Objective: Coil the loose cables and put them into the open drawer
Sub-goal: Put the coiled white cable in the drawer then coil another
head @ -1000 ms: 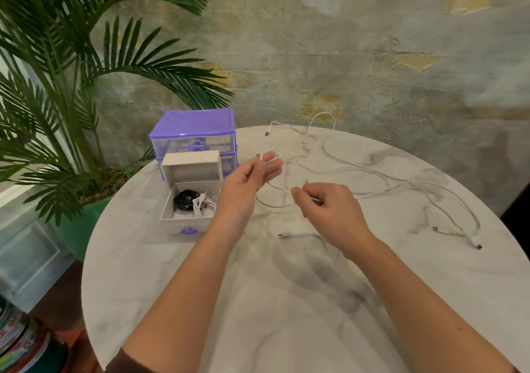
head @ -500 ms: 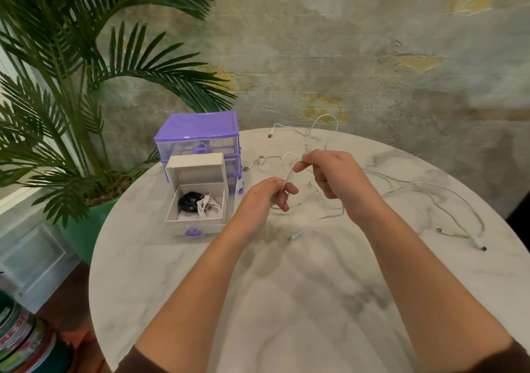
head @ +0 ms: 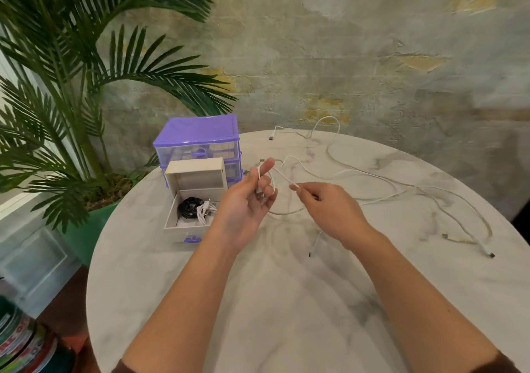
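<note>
The round white marble-patterned table [head: 286,315] is bearing everything. At its left edge the purple plastic drawer unit [head: 198,143] is standing with its pale open drawer [head: 189,226] pulled out, ready for coils; a black and a white bundle are already lying inside. Long thin white cables [head: 372,177] are trailing loose across the right side. The left hand [head: 246,209] is holding up one cable's plug end, fingers loosely curled around it as an anchor. The right hand [head: 321,203] is pinching the cord between thumb and forefinger, feeding a loop. Half a second earlier the right hand was reaching above the left; now it is sitting lower, to the right.
</note>
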Demonstrator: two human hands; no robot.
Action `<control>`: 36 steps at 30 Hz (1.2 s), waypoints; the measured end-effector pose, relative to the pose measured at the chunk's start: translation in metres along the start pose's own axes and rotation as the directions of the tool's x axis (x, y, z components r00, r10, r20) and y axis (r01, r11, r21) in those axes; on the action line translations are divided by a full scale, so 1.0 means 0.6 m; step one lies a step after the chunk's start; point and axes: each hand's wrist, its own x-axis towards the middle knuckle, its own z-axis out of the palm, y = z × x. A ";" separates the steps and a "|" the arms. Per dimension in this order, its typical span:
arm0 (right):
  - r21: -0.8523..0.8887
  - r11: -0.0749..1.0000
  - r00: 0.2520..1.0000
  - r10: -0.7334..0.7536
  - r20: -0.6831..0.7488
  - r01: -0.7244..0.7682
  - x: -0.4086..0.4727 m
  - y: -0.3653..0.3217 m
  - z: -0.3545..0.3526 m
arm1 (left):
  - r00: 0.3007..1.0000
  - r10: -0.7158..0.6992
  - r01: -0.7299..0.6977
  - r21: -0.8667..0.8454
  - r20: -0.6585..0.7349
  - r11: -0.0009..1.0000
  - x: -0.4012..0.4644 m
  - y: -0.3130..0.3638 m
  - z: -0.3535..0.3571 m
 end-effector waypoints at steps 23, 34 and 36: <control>0.192 0.969 0.987 -0.141 -0.079 0.154 -0.031 -0.037 -0.031 | 0.969 0.239 -0.197 0.792 0.066 0.578 0.003 -0.023 -0.007; 0.517 0.846 0.992 -0.112 -0.065 0.129 -0.008 -0.016 -0.021 | 0.999 0.028 -0.051 0.646 0.046 0.761 -0.001 -0.020 0.006; 0.482 0.865 0.990 -0.129 -0.057 0.141 -0.004 -0.010 -0.017 | 1.000 -0.008 0.021 0.535 -0.027 0.845 0.005 -0.019 0.005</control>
